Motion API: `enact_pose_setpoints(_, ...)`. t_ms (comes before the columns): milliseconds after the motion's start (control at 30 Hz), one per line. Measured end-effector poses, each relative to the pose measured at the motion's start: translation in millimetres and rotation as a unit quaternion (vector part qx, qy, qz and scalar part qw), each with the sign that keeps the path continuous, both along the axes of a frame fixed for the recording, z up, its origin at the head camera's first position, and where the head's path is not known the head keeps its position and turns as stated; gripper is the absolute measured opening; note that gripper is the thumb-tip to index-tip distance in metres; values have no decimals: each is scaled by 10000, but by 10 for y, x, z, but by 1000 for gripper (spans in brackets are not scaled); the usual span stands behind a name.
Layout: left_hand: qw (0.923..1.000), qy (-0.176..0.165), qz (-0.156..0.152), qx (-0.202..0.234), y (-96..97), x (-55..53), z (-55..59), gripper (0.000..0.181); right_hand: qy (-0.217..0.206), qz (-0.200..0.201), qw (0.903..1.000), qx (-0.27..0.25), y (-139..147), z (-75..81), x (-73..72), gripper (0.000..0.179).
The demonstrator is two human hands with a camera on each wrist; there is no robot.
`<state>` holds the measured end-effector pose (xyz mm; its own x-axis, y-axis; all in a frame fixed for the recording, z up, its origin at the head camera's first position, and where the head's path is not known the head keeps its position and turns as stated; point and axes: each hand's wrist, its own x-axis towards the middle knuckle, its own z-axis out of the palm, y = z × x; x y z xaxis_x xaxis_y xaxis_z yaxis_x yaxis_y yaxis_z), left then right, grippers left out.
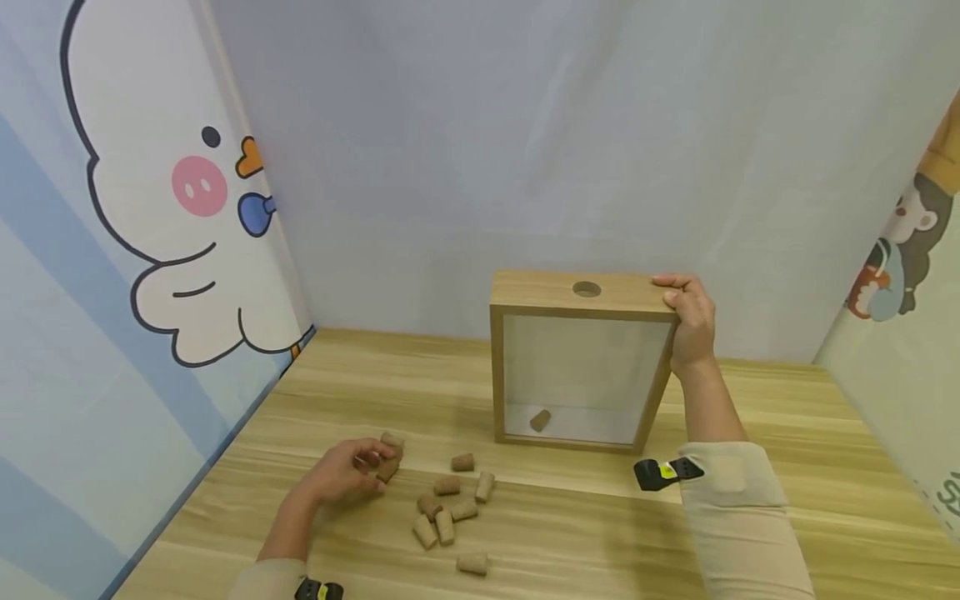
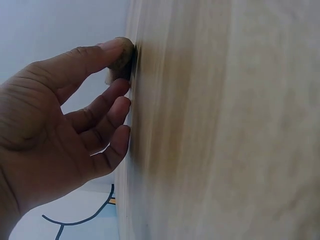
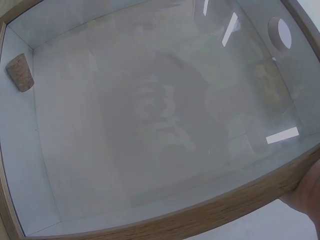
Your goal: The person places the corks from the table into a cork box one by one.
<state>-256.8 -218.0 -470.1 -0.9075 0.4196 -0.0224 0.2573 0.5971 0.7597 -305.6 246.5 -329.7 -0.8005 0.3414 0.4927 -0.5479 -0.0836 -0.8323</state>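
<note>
Left hand point(image 2: 55, 115) — loosely curled, pinching cork point(image 2: 123, 60)

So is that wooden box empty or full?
Neither: the wooden box holds a single cork inside, seen through the clear front in the head and right wrist views.

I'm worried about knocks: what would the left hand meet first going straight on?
The left hand likely meets the cork at its fingertips first, unless already gripping it; depth is unclear.

Left of the wooden box point(image 1: 540, 287), the left hand point(image 1: 343, 472) hides part of a cork point(image 1: 387, 471). Right of it, the view's edge cuts the cartoon hat point(image 1: 942, 158).
</note>
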Motion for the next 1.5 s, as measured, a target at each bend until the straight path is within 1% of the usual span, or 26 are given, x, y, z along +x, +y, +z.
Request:
enact_pose_setpoints(200,9999,-48,45,133,20,-28,-31,34,42,-3,10000,-7,2,-10,-8,29)
enact_pose_setpoints(300,9998,-69,38,180,41,-28,-17,31,35,-32,10000,1,9,-10,-2,29)
enact_pose_setpoints(467,9995,-184,187,193,88,-3,42,30,75,-72,9999,-12,29,-2,15,30)
enact_pose_setpoints(567,9989,-273,265,272,126,23,99,30,54,-58,10000,-7,38,2,23,30)
enact_pose_setpoints(667,9986,-289,243,358,184,28,159,31,-17,-84,10000,2,44,3,36,29)
enact_pose_setpoints(867,9977,-148,72,659,344,24,297,32,-24,-122,9999,-38,52,-13,46,29)
enact_pose_setpoints(1000,9962,-96,-2,860,439,55,366,33,-8,-135,9999,-29,45,-44,43,29)
enact_pose_setpoints(1167,9941,-97,7,1079,556,87,440,31,-65,-105,9999,4,42,-66,51,29)
enact_pose_setpoints(1333,9921,-129,-20,1250,640,87,543,29,-68,-147,9999,30,45,-37,43,29)
enact_pose_setpoints(1500,9911,30,70,1330,705,43,669,29,5,-78,10000,45,19,-2,28,29)
